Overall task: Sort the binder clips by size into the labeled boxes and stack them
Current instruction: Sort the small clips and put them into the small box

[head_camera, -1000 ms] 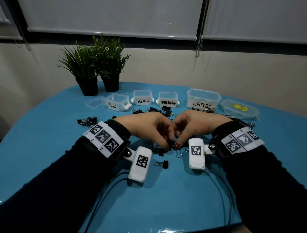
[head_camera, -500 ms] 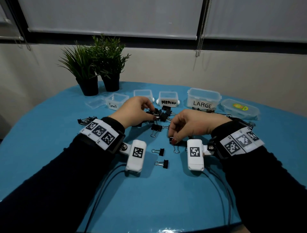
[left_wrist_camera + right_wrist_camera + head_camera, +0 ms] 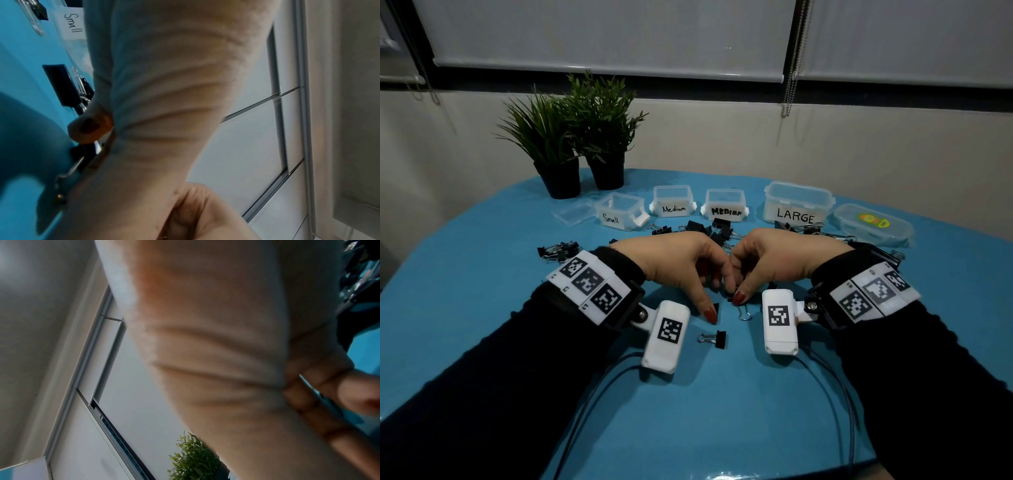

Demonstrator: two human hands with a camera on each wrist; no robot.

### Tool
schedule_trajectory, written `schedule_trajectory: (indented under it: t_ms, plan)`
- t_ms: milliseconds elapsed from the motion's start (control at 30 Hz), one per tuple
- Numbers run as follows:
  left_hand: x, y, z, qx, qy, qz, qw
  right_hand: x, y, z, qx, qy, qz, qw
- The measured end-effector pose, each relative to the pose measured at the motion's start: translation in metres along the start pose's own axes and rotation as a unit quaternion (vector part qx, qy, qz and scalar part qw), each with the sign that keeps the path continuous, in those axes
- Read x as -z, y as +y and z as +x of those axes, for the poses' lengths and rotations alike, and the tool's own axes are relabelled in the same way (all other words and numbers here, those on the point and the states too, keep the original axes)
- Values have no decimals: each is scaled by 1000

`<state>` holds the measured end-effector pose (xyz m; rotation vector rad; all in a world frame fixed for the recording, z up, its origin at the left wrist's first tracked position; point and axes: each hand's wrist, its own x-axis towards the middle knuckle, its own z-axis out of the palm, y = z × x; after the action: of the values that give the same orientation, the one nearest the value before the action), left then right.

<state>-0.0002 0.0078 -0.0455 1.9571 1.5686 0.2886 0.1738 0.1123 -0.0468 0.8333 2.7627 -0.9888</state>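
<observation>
Head view: five clear boxes sat in a row at the far side of the blue table (image 3: 482,342). From left: Small box (image 3: 619,214), lid off, w/ a loose lid (image 3: 573,214) just beside it; Medium box (image 3: 674,202) and MEDIUM box (image 3: 725,205), both open; LARGE box (image 3: 796,204) w/ lid on; a fifth lidded box (image 3: 873,224) w/ a coloured sticker. Contents couldn't be made out through the walls. Two potted plants (image 3: 582,137) stood behind the Small box.

Unsorted binder clips (image 3: 717,229) lay in a loose pile just in front of the boxes; a few more (image 3: 558,250) sat apart at left, near the table's rounded edge. The left hand (image 3: 681,267) and right hand (image 3: 770,263) met at centre, fingertips touching, both curled down. The right hand pinched a small clip (image 3: 732,296) between thumb and fingers; the left thumb touched another small clip (image 3: 715,307) on the table, but whether it was gripped I couldn't tell. One more clip (image 3: 714,338) lay free just nearer the body. The near half of the table was open cloth, crossed only by cables.

Left wrist view: mostly palm, blurred; the Small label and some clips showed at left, and a fingertip (image 3: 90,128) pressed a clip (image 3: 86,152) at the cloth.

Right wrist view: mostly palm, blurred; curled fingers (image 3: 329,386) at right, grip not readable.
</observation>
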Motion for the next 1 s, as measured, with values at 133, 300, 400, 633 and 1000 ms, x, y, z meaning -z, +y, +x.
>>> schedule_trajectory:
  t_ms: [133,300,400,633,1000]
  plan:
    - [-1,-3,1,1,-9,-38,999,0,0,1,-15,27,0,1000]
    - [1,-4,2,22,46,2,999,-1,-4,-1,-26,27,-18,999]
    - [2,-6,2,45,78,36,995,-3,-6,-2,-36,21,-33,999]
    - [5,-10,4,66,122,47,989,-6,-12,-4,-60,-3,-85,995]
    - [10,-14,-3,121,104,64,985,-3,-4,17,-34,234,469,851]
